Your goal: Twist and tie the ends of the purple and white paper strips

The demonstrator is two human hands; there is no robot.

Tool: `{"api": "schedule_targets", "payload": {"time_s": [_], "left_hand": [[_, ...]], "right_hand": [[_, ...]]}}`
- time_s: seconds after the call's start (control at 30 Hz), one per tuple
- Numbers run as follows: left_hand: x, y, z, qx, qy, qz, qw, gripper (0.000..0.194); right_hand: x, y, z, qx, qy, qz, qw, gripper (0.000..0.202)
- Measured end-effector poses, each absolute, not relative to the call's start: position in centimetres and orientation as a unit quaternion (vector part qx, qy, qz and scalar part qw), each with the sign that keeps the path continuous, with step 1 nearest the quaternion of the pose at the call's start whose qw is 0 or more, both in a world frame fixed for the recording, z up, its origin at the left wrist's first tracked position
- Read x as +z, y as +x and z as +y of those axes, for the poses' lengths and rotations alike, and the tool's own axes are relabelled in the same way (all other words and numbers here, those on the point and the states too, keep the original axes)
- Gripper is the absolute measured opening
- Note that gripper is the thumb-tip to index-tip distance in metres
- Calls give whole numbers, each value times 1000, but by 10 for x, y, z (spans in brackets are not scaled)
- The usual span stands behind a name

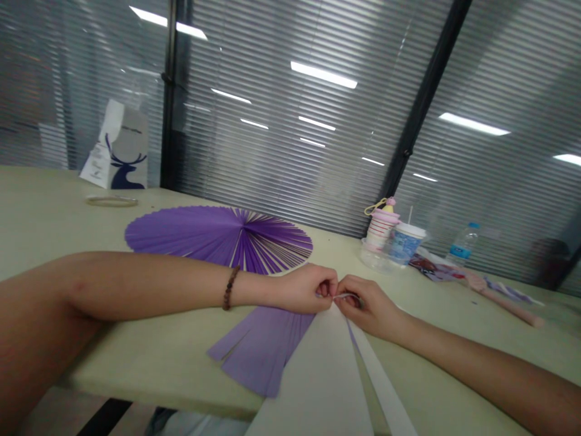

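My left hand (313,287), a beaded bracelet at its wrist, is closed in a pinch. My right hand (370,306) meets it fingertip to fingertip, also pinched. A thin pale string (349,295) runs between the fingers of both. Just below them, long white strips (324,369) come to a narrow point and fan out toward me over the table edge. Light purple strips (263,351) spread to the left, partly under my left wrist. Behind my left forearm lies a large round purple pleated fan (195,233), its folds radiating from one centre.
A white bag with a deer print (129,145) and a ring of tape (111,201) are at the back left. Back right are a pink-topped cup (382,227), a blue-white cup (406,243) and a water bottle (463,242). A pinkish roller-like stick (508,303) lies right.
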State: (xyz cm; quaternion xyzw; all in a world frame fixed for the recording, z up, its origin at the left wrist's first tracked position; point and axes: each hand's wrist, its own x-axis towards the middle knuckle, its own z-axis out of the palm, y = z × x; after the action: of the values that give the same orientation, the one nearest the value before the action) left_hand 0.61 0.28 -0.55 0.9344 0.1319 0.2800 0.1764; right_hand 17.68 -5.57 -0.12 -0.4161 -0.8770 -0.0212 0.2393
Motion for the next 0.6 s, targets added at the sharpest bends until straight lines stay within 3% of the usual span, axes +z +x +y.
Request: {"api": "schedule_targets", "payload": {"time_s": [0.23,0.6], "left_hand": [[-4,13,5,296,908,128,266,12],[4,31,0,293,901,140,287,10]], "right_hand": [[0,183,-58,-18,-421,-871,252,9],[6,200,-63,-12,-434,-850,298,7]]}}
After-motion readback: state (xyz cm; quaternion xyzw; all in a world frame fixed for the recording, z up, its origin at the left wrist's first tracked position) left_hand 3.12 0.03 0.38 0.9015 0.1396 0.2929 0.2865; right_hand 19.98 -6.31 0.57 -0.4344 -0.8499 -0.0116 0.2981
